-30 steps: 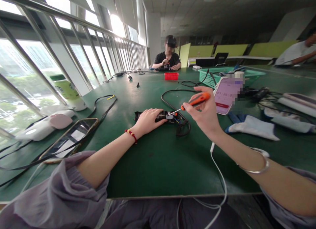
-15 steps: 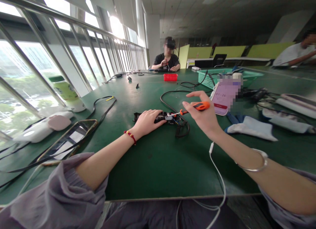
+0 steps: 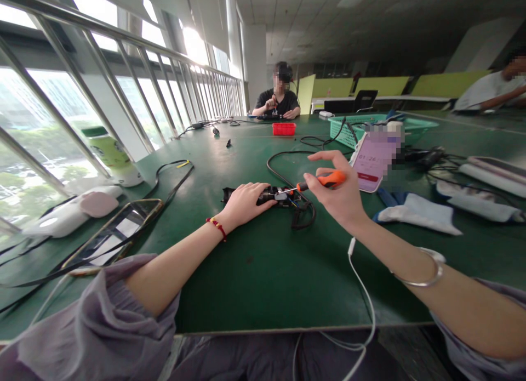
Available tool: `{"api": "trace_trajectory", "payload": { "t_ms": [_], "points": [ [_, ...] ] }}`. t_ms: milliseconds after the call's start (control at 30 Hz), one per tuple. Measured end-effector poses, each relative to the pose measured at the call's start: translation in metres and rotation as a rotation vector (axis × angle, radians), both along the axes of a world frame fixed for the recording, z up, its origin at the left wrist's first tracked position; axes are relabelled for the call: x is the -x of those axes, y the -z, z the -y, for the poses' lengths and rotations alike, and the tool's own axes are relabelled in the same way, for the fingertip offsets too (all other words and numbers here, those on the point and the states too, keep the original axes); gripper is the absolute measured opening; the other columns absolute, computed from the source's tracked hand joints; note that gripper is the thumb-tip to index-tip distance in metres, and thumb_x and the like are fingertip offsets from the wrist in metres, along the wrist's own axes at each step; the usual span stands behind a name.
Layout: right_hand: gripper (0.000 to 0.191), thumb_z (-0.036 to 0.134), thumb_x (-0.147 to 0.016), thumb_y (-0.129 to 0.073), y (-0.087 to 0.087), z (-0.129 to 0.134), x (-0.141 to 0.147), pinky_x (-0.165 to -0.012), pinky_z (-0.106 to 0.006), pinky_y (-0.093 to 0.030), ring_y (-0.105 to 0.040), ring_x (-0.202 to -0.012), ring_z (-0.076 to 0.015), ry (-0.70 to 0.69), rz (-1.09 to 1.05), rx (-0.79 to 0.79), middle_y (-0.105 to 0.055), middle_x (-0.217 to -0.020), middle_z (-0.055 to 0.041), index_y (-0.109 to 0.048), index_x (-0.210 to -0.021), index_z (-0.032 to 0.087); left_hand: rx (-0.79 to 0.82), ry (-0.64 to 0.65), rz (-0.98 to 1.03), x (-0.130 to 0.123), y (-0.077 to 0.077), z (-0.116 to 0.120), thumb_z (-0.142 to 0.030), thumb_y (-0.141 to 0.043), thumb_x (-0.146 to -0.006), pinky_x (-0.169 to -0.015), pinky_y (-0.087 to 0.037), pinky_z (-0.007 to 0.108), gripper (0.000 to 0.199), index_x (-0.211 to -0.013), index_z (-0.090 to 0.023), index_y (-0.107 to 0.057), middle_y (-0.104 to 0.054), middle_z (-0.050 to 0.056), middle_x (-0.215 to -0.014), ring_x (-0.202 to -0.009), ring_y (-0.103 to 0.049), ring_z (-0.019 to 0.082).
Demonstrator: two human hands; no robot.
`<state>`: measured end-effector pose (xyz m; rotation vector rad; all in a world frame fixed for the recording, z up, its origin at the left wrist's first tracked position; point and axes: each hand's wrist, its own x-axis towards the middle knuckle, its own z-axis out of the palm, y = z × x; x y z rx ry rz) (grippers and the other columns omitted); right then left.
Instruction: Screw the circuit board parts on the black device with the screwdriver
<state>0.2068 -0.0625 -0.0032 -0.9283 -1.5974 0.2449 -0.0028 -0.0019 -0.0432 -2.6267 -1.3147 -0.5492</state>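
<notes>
Frame centre: left hand (image 3: 246,202) clasped over black corded device (image 3: 282,197), likely bracing it for screwdriver (image 3: 333,178) pinched in right hand (image 3: 342,201).

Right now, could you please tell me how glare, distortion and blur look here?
In the head view, the window glares white at upper left, while the ceiling is dim; in that same head view, the cup leans, probably lens distortion, and the screwdriver shows no obvious motion blur.

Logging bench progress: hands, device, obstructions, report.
Left hand on black elongated device. Right hand gripping orange-and-black screwdriver, tip at device. Thin black cable looped alongside.
</notes>
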Motion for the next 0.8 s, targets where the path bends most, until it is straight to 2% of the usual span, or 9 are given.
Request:
{"api": "trace_trajectory", "payload": {
  "t_ms": [67,133,233,333,433,500,600,700,800],
  "points": [
    [0.041,0.024,-0.071,-0.064,0.0003,-0.0006,0.0001,-0.055,-0.027,-0.043,-0.053,-0.062,-0.0119,-0.034,-0.051,-0.037,-0.054,-0.075,0.0038,-0.046,-0.108,0.025,0.007,0.0,0.001,-0.0001,-0.0001,0.0,-0.054,-0.044,-0.088,-0.091,-0.045,0.038,0.05,-0.122,-0.019,-0.055,-0.066,0.008,-0.113,-0.102,-0.061,0.026],
    [0.046,0.026,-0.071,-0.066,0.0003,-0.0011,-0.0001,-0.055,-0.026,-0.043,-0.053,-0.061,-0.0119,-0.044,-0.08,-0.004,-0.055,-0.075,0.0041,-0.044,-0.111,0.025,0.013,0.001,0.005,-0.0002,-0.0002,0.0,-0.054,-0.044,-0.088,-0.091,-0.045,0.038,0.05,-0.122,-0.019,-0.055,-0.066,0.008,-0.113,-0.103,-0.061,0.026],
    [0.024,0.035,-0.076,-0.062,-0.0004,-0.0007,0.0,-0.054,-0.028,-0.042,-0.046,-0.049,-0.01,0.004,-0.051,0.109,-0.049,-0.06,0.0062,-0.054,-0.094,0.022,0.014,-0.002,0.007,-0.0001,-0.0006,0.0002,-0.055,-0.044,-0.088,-0.092,-0.045,0.038,0.051,-0.122,-0.018,-0.055,-0.065,0.008,-0.115,-0.104,-0.06,0.027],
    [0.017,0.033,-0.077,-0.06,0.0002,-0.0007,0.001,-0.055,-0.028,-0.043,-0.05,-0.052,-0.0105,-0.003,-0.049,0.109,-0.053,-0.066,0.0033,-0.057,-0.089,0.021,0.015,-0.001,0.0,0.0001,-0.0017,0.0009,-0.055,-0.043,-0.089,-0.091,-0.045,0.038,0.05,-0.121,-0.018,-0.055,-0.065,0.009,-0.115,-0.103,-0.06,0.026],
    [0.042,0.025,-0.071,-0.064,0.0016,-0.0013,0.0021,-0.053,-0.027,-0.043,-0.055,-0.064,-0.0129,-0.049,-0.096,0.008,-0.057,-0.083,0.0006,-0.048,-0.11,0.025,0.012,0.004,-0.005,0.0002,-0.0022,0.0013,-0.055,-0.043,-0.089,-0.089,-0.046,0.038,0.05,-0.121,-0.018,-0.055,-0.065,0.009,-0.115,-0.102,-0.061,0.026],
    [0.052,0.027,-0.069,-0.068,0.0012,-0.0008,0.0023,-0.053,-0.027,-0.043,-0.055,-0.064,-0.0133,-0.022,-0.098,-0.019,-0.057,-0.082,0.0012,-0.044,-0.115,0.025,0.009,-0.001,-0.005,0.0001,-0.0019,0.001,-0.055,-0.043,-0.089,-0.089,-0.046,0.038,0.05,-0.121,-0.018,-0.055,-0.065,0.009,-0.114,-0.102,-0.061,0.026],
    [0.036,0.037,-0.074,-0.066,-0.0015,0.0015,0.0018,-0.054,-0.027,-0.042,-0.049,-0.053,-0.0108,0.024,-0.046,0.053,-0.052,-0.065,0.0054,-0.052,-0.103,0.023,0.014,-0.011,-0.01,0.0001,-0.001,0.0,-0.054,-0.043,-0.089,-0.088,-0.046,0.038,0.05,-0.121,-0.019,-0.054,-0.066,0.008,-0.113,-0.101,-0.061,0.026],
    [0.016,0.036,-0.079,-0.06,-0.0031,0.0028,0.001,-0.054,-0.026,-0.041,-0.046,-0.049,-0.0089,0.028,0.0,0.092,-0.054,-0.065,0.0038,-0.057,-0.083,0.021,0.013,-0.018,-0.018,0.0,-0.0005,-0.0006,-0.055,-0.043,-0.088,-0.088,-0.046,0.038,0.05,-0.121,-0.019,-0.055,-0.066,0.008,-0.114,-0.101,-0.061,0.027],
    [0.018,0.026,-0.075,-0.062,-0.0009,0.0008,0.0004,-0.057,-0.027,-0.044,-0.05,-0.056,-0.0111,0.011,-0.026,0.018,-0.055,-0.07,0.0029,-0.056,-0.092,0.023,0.009,-0.006,-0.016,-0.0005,-0.0005,-0.0002,-0.054,-0.044,-0.089,-0.088,-0.046,0.038,0.05,-0.122,-0.018,-0.055,-0.065,0.008,-0.115,-0.102,-0.061,0.026]
  ]
}}
